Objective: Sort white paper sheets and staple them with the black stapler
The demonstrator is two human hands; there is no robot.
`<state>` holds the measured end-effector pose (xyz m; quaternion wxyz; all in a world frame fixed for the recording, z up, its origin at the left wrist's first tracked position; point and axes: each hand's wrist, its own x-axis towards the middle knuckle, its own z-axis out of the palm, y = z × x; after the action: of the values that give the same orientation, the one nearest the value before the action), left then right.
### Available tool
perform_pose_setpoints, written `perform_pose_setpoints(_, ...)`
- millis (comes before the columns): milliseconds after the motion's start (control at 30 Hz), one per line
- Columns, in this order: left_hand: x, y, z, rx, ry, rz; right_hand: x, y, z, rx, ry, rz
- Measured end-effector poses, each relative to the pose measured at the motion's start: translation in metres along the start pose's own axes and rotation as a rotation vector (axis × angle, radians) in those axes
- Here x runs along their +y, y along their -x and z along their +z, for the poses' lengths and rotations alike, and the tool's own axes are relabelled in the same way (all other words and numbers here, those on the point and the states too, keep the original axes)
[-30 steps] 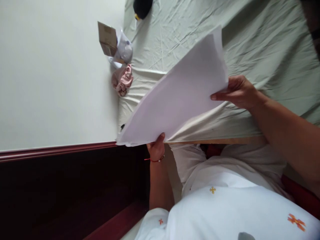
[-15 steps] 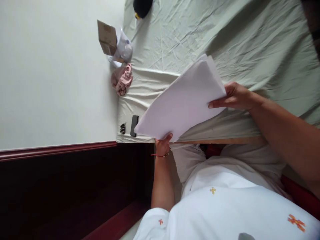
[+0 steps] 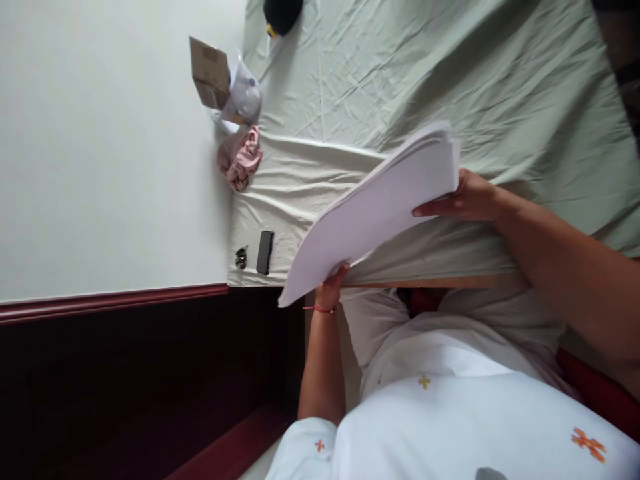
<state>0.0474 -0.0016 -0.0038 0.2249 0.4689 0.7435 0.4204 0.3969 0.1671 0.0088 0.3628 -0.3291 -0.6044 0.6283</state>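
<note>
White paper fills our grip: the stack of sheets [image 3: 380, 207] has tipped flatter toward the pale green bedsheet [image 3: 400, 73] since a second ago, baring a black phone [image 3: 265, 252]. Our left hand [image 3: 330, 288] and right hand [image 3: 467, 198] pinch opposite edges (no writing is legible anywhere).

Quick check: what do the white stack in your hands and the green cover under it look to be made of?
The white stack looks like plain matte paper: thin layered edges show at its upper end, and it bows between the left hand and right hand. The green cover looks like thin woven cloth, probably cotton: soft creases, no shine.
</note>
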Motion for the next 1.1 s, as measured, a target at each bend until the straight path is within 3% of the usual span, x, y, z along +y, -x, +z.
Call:
perform_pose_setpoints(200,0.007,0.001,0.009,-0.031,-0.115,0.099,0.005,-0.005,0.000,-0.021,0.012,0.027)
perform_pose_setpoints(300,0.010,0.002,0.013,-0.004,-0.070,0.102,0.007,-0.006,-0.001,-0.040,0.038,0.007)
perform_pose_setpoints(500,0.020,0.002,0.017,-0.014,0.087,-0.083,0.007,-0.006,-0.001,-0.038,-0.007,-0.004)
perform_pose_setpoints(700,0.033,-0.005,0.016,-0.026,0.278,-0.183,0.014,-0.009,0.003,0.075,0.041,-0.004)
perform_pose_setpoints(900,0.050,-0.004,0.017,-0.146,0.359,-0.453,0.011,-0.012,0.002,0.142,0.219,-0.022)
perform_pose_setpoints(1100,0.062,-0.004,0.021,-0.097,0.426,-0.502,0.011,-0.014,0.003,0.184,0.299,-0.038)
